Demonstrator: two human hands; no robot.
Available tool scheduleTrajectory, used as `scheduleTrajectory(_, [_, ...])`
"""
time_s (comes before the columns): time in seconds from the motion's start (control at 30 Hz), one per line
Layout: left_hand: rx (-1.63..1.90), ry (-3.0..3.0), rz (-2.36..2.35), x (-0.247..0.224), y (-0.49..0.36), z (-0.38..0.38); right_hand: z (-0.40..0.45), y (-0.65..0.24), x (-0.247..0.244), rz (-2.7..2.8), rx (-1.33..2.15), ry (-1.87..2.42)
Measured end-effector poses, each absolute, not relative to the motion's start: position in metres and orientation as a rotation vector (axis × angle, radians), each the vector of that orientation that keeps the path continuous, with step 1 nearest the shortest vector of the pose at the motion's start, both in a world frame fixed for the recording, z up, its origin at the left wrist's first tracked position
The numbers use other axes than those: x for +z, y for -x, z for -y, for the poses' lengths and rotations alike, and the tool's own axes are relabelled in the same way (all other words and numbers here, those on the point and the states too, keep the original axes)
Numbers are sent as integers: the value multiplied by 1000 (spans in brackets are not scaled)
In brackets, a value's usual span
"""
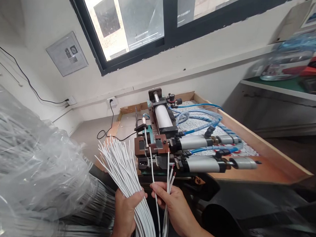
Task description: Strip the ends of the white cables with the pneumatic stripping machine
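White wire bundle (123,172) is clasped in the left hand (127,212). Right hand (173,205) pinches a single wire (152,171), apparently presenting it to the machine (161,141); steady alignment seems needed.

No text can be read; the dark marks (73,50) on the wall-mounted sheet (67,54) are too small to be made out.

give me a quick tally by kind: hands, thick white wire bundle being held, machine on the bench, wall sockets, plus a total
Hands: 2 (left hand, right hand)
Thick white wire bundle, in the left hand: 1
Machine: 1
Wall sockets: 2 (left socket, right socket)
Total: 6
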State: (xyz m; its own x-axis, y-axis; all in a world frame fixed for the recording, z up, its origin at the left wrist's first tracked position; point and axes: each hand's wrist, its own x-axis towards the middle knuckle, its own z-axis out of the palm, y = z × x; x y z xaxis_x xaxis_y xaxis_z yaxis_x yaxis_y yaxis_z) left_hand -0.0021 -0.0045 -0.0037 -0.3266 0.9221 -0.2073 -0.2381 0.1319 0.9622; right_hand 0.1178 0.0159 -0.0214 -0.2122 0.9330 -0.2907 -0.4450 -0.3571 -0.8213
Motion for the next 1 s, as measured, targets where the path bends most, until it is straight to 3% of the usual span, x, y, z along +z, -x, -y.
scheduleTrajectory(0.4, [1351, -917, -1458, -1, 2, 0, -26, -116, -11, 774, 1928, 922])
scheduleTrajectory(0.67, [1294, -1001, -1388, -1, 5, 1, -20, -114, -16, 878, 1733, 964])
scheduleTrajectory(1.0, [1295, -904, -1220, 3, -1, 0, -18, -109, -26, 813, 1742, 936])
